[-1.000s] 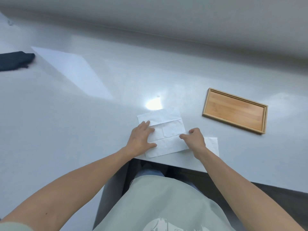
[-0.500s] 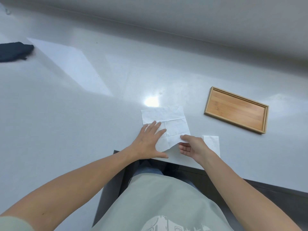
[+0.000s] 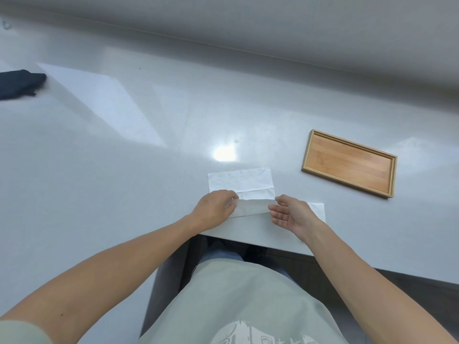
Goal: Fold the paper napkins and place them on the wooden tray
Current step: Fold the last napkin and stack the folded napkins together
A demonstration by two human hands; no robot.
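A white paper napkin lies on the grey table near its front edge, its near half lifted and turned up into a fold. My left hand pinches the left end of that raised edge. My right hand holds the right end, palm turned up. A second white napkin lies flat just right of my right hand, partly hidden by it. The wooden tray, rectangular with a raised rim, sits empty to the right and farther back.
The grey table stretches wide to the left and back, up to a wall. A dark cloth lies at the far left edge. A cut-out in the table's front edge surrounds my body.
Both hands went from pressing the napkin flat to lifting its near edge. The near half now rises off the table, folding away from me.
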